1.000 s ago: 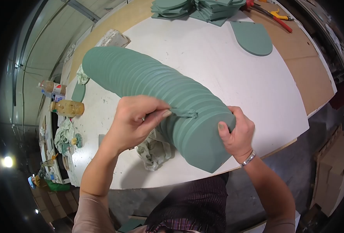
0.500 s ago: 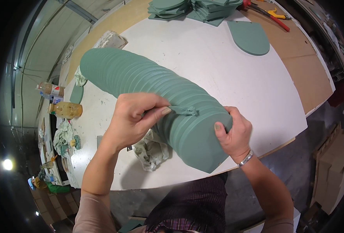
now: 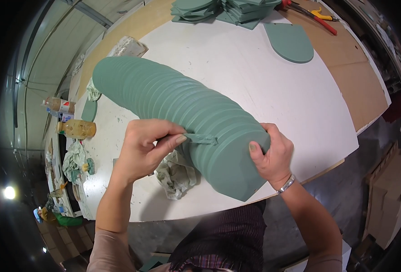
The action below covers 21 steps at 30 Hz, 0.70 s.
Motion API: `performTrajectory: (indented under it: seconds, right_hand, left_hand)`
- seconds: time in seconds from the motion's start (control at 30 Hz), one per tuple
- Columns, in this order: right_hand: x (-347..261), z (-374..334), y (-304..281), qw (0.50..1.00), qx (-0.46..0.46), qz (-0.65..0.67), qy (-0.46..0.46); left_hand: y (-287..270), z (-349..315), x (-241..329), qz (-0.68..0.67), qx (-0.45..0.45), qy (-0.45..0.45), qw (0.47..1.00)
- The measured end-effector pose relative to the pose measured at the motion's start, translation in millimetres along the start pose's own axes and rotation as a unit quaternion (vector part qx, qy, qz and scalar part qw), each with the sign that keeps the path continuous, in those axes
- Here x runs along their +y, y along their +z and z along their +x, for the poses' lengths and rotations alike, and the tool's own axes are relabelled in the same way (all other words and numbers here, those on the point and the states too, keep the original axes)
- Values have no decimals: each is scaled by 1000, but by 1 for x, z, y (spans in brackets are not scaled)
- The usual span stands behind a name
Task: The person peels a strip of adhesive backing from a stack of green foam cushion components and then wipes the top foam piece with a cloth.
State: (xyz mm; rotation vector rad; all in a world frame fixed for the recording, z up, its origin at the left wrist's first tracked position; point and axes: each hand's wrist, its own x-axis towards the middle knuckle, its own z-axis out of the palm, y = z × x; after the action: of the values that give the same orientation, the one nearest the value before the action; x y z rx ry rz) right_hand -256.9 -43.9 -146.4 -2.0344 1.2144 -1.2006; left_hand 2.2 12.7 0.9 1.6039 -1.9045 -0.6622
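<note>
Our left grip (image 3: 148, 145): pinching green strip (image 3: 201, 138). Right grip (image 3: 275, 152): clasping near panel (image 3: 230, 165). Hard pressing could skew fanned row (image 3: 168, 90).

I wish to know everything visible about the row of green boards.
The row of green boards is many thin, flat, matte pieces overlapping like fanned cards. Their upper edges look rounded; the nearest board shows a pointed corner. The material is uncertain. It runs diagonally across the white table, from far left to near right. The right hand grips its near end. The left hand pinches a thin green strip over that end; whether it touches is unclear.
</note>
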Motion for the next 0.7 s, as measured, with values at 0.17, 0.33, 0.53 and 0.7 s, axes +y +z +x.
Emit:
performTrajectory:
  seconds: [0.17, 0.33, 0.53, 0.7]
  right_hand:
    - [-1, -1, 0, 1000, -2, 2, 3]
    - [-1, -1, 0, 1000, -2, 4, 2]
    - [-3, -1, 2, 1000, 2, 10, 6]
    - [-2, -2, 3, 1000, 4, 10, 5]
  left_hand:
    - [0, -1, 2, -28, 16, -11, 999]
    - [2, -4, -1, -55, 19, -44, 997]
    - [1, -6, -2, -74, 11, -48, 996]
    - [0, -9, -2, -80, 19, -54, 995]
